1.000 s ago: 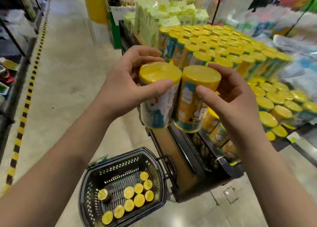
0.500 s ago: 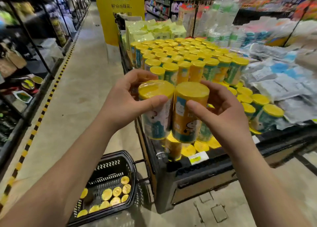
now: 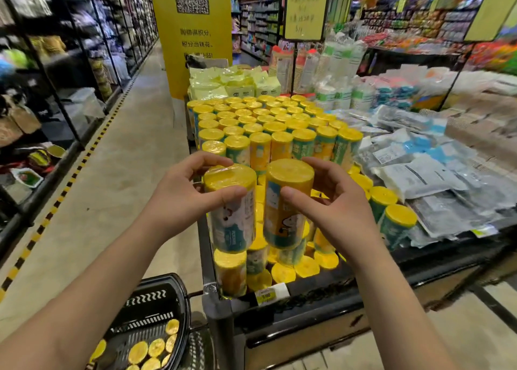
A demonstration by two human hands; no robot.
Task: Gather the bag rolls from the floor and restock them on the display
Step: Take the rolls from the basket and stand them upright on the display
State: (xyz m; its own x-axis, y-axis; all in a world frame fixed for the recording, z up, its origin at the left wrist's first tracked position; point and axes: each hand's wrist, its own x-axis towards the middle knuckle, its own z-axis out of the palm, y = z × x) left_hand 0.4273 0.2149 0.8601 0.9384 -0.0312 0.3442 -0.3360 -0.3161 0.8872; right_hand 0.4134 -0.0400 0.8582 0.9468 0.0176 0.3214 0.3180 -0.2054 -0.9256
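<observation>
I hold two yellow-topped bag rolls upright, side by side, above the front left corner of the display (image 3: 282,308). My left hand (image 3: 179,201) grips the teal-and-white roll (image 3: 233,218) by its top. My right hand (image 3: 330,210) grips the orange-labelled roll (image 3: 282,210) the same way. Below them several rolls stand in a lower row, and behind rises a tall block of stacked rolls (image 3: 268,126). On the floor at lower left sits a black shopping basket (image 3: 156,308) with several more rolls (image 3: 148,350) inside.
An aisle with a yellow-black floor stripe (image 3: 64,193) runs along dark shelving on the left. A yellow pillar (image 3: 190,33) stands behind the display. Packets of wipes and bags (image 3: 419,168) cover the display's right half. Pale green packs (image 3: 235,84) sit at the back.
The view has tilted up and both rolls now hang lower over the display's front corner. My grips on the two rolls are unchanged.
</observation>
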